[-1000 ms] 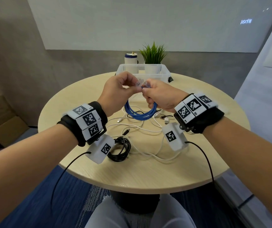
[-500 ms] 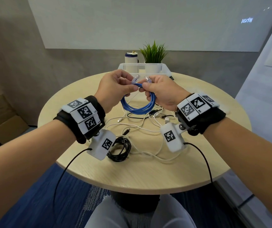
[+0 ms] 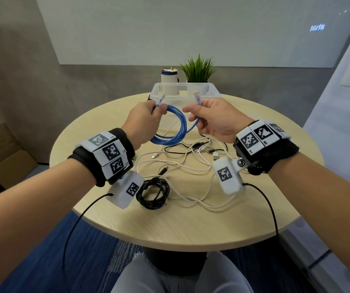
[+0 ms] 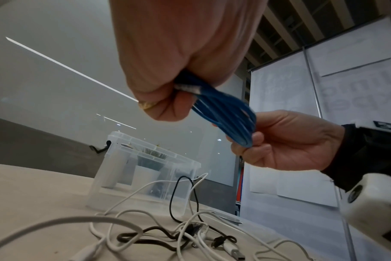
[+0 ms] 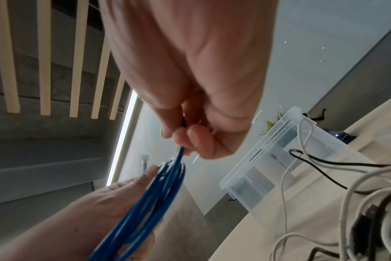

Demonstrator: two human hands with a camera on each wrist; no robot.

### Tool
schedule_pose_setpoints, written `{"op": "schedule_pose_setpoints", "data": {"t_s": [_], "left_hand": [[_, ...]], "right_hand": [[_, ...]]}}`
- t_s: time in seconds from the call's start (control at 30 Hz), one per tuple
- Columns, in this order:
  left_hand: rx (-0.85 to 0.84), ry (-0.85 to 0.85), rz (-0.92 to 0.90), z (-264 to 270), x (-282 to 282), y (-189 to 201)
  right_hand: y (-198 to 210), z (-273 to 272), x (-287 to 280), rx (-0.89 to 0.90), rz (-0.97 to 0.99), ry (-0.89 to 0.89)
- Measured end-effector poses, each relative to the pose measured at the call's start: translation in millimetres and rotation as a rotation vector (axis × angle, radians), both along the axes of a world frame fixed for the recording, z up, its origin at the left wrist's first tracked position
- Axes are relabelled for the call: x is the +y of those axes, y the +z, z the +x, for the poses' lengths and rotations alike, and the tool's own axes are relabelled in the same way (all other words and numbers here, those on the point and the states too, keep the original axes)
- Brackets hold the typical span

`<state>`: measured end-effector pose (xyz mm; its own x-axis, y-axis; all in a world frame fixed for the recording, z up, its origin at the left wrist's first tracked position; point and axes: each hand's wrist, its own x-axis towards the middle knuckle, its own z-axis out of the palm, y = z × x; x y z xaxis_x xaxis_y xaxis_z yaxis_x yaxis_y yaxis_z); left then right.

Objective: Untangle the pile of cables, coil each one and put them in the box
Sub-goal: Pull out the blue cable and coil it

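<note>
Blue cable wound into a loose coil, held up above the round wooden table, each clear-plugged end poking upward. Left hand wrapped around the gathered loops at one plug; right hand pinching the other end between thumb and fingers, a little apart from the left. Beneath, lying on the tabletop: tangled white cables mixed with thin black ones; a coiled black cable near the front edge. Beyond the hands, at the far side of the table: clear plastic box. Behind it, a small green plant and a white canister.
</note>
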<state>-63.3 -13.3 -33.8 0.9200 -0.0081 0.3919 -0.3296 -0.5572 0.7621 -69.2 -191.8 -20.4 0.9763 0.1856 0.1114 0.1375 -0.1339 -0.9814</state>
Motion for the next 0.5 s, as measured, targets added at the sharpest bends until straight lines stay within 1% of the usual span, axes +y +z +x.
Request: {"op": "schedule_pose_setpoints", "data": {"t_s": [0.13, 0.23, 0.37, 0.5], "left_hand": [[0.005, 0.106, 0.072, 2.8, 7.7, 0.9], [0.024, 0.153, 0.071, 4.3, 11.4, 2.5], [0.04, 0.183, 0.065, 5.2, 13.3, 4.1], [0.044, 0.191, 0.083, 5.0, 13.7, 3.0]], "right_hand": [[-0.1, -4.6, -3.3, 0.031, 0.108, 0.117], [-0.6, -6.7, -4.5, 0.006, 0.111, 0.153], [-0.2, -9.4, -4.0, -0.006, 0.106, 0.182], [-2.0, -7.6, -4.7, 0.026, 0.143, 0.16]]}}
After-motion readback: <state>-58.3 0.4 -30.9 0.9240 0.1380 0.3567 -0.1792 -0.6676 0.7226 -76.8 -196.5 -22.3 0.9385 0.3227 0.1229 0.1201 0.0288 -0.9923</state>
